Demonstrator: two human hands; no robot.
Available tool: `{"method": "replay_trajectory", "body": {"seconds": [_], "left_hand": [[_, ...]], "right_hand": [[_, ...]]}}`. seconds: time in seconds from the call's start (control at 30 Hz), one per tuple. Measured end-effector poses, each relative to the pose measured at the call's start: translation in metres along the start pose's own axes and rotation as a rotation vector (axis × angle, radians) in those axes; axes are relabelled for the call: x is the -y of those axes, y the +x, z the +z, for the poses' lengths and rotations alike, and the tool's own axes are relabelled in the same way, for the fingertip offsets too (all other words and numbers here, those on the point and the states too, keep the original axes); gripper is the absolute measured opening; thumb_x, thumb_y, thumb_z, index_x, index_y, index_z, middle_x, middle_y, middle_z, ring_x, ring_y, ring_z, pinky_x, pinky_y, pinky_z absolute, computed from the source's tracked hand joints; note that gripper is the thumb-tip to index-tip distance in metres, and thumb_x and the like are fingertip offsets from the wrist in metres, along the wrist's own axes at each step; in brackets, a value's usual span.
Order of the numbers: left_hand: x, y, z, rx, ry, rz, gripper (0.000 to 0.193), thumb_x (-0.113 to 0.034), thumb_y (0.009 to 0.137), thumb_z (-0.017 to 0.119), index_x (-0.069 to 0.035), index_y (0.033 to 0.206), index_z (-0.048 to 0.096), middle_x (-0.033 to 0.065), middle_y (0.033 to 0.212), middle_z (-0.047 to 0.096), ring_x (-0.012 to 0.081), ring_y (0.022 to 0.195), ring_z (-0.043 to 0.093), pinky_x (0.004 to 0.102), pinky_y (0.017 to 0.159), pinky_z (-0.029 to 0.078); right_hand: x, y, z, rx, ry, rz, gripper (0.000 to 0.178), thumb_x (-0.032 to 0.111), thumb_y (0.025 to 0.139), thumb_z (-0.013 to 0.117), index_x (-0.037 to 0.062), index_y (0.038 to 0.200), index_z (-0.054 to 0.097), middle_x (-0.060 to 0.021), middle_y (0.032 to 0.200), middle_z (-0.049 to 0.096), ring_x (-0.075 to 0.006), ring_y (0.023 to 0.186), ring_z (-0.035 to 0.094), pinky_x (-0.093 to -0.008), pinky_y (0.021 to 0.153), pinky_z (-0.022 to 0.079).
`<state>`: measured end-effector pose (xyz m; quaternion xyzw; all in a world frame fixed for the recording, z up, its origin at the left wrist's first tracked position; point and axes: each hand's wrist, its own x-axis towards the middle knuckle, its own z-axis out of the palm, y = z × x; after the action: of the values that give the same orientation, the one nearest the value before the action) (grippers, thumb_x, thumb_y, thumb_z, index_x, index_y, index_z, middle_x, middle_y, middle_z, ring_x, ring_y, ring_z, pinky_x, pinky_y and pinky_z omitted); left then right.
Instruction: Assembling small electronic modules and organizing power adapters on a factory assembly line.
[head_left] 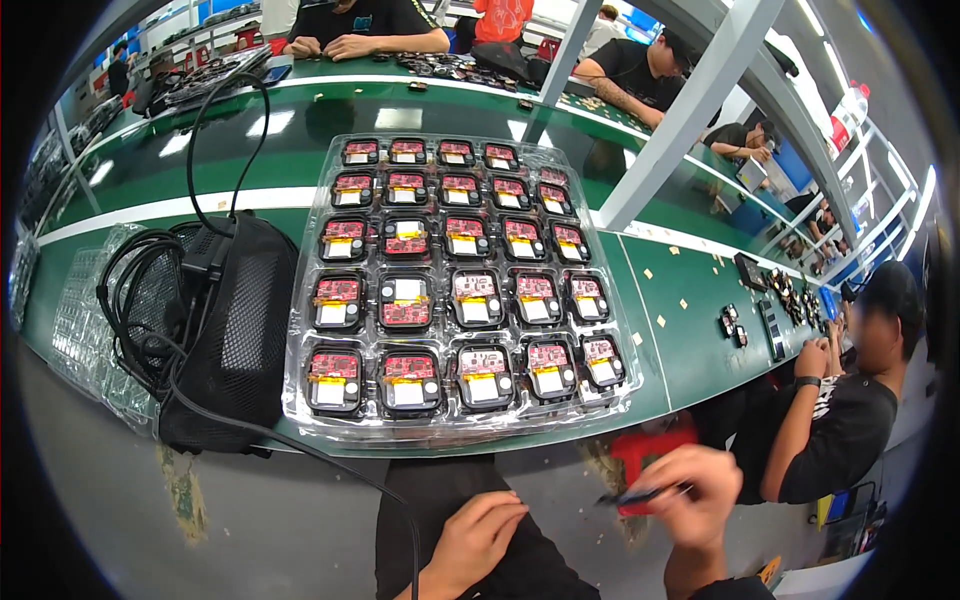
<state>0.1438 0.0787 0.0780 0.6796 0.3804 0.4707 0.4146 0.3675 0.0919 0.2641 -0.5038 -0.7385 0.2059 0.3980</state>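
My left hand (474, 542) hovers over my lap, its fingers bent and pressed together. Whatever may be in that pinch is too small to make out. To its right my right hand (700, 488), smeared by motion, grips a slim dark tool (640, 495) that points left; its exact kind is blurred. Beyond both hands, a clear plastic tray (460, 432) lies on the green bench. Its pockets hold rows of black square device housings (411, 380) with red circuit boards, white blocks and yellow strips. Neither hand touches the tray.
Left of the tray sits a black mesh bag (235, 340) with coiled black cable (140, 310); the cable runs down past my left forearm. Clear empty trays (85, 310) lie farther left. A grey post (680, 110) rises behind. Co-workers (850, 400) sit right and across the bench.
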Motion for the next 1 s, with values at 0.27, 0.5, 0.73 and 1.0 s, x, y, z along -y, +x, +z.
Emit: {"method": "replay_trajectory", "body": {"seconds": [0.27,0.5,0.73,1.0], "left_hand": [[0.005,-0.002,0.003,0.174,0.339,0.105,0.047,-0.003,0.084,0.071,-0.008,0.131,0.067,0.0072,0.120,0.068,0.0291,0.113,0.066,0.0444,0.106,0.051],[-0.002,-0.009,0.013,0.173,0.425,0.194,0.034,-0.012,0.089,0.067,-0.006,0.123,0.069,0.0100,0.116,0.068,0.0300,0.112,0.064,0.0432,0.101,0.049],[0.001,-0.011,0.005,0.203,0.456,0.185,0.033,-0.013,0.089,0.068,-0.006,0.122,0.070,0.0103,0.115,0.069,0.0300,0.112,0.064,0.0434,0.101,0.049],[0.000,-0.009,0.009,0.212,0.475,0.203,0.032,-0.013,0.089,0.068,-0.005,0.120,0.071,0.0102,0.114,0.069,0.0295,0.111,0.064,0.0436,0.101,0.049]], "right_hand": [[-0.034,0.190,0.006,-0.274,-0.330,-0.247,0.010,0.000,0.091,0.072,-0.0003,0.100,0.067,-0.0111,0.090,0.066,-0.0187,0.072,0.060,-0.0298,0.063,0.046],[-0.084,0.286,0.014,-0.099,-0.521,-0.252,0.017,0.017,0.094,0.072,0.0033,0.105,0.071,-0.0158,0.103,0.066,-0.0394,0.098,0.065,-0.0467,0.088,0.052],[-0.081,0.289,0.014,0.168,-0.645,-0.230,0.020,0.009,0.093,0.064,0.0034,0.110,0.073,-0.0148,0.112,0.070,-0.0385,0.107,0.066,-0.0471,0.094,0.053],[-0.077,0.277,0.001,0.257,-0.699,-0.259,0.050,-0.007,0.081,0.050,0.0068,0.124,0.073,-0.0113,0.129,0.068,-0.0353,0.118,0.066,-0.0465,0.103,0.053]]}}
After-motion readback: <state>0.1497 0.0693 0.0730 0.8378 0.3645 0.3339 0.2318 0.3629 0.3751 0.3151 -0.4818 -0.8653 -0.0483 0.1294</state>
